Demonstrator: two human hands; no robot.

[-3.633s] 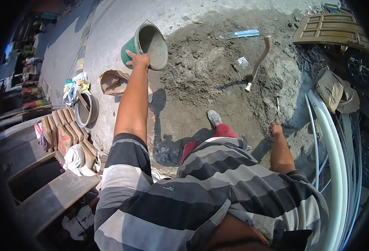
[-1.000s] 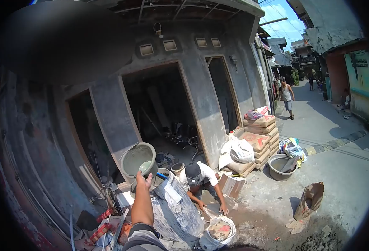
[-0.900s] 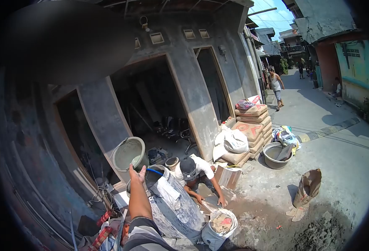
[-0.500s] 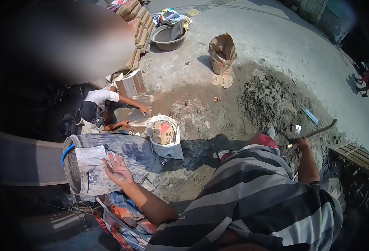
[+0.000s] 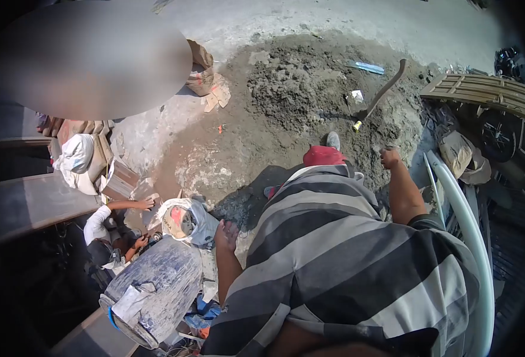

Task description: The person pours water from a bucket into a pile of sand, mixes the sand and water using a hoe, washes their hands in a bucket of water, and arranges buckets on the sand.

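My left hand (image 5: 227, 235) is open and empty, fingers loosely spread, beside a white sack (image 5: 200, 223) with a brown paper bag piece in its mouth. Below and left of it lies a paint-smeared barrel (image 5: 155, 285) with a cloth on it and a blue strip at its rim. My right hand (image 5: 388, 158) has its fingers curled in, with no object visible in them; it hangs over the wet grey mortar heap (image 5: 292, 89). Above that hand, a curved wooden handle (image 5: 387, 89) rises from the mortar, apart from my fingers. No bucket is visible.
A co-worker (image 5: 99, 229) crouches at the left, hands near the white sack. Behind are stacked bags (image 5: 99, 154) and an open paper bag (image 5: 200, 83). White pipes (image 5: 473, 238) and a wooden panel (image 5: 482, 89) are at the right. A blur hides the upper left.
Earlier my left hand held a bucket out over the barrel; half a second ago it was empty. Now it is lower and closer to my body, and the view has turned.
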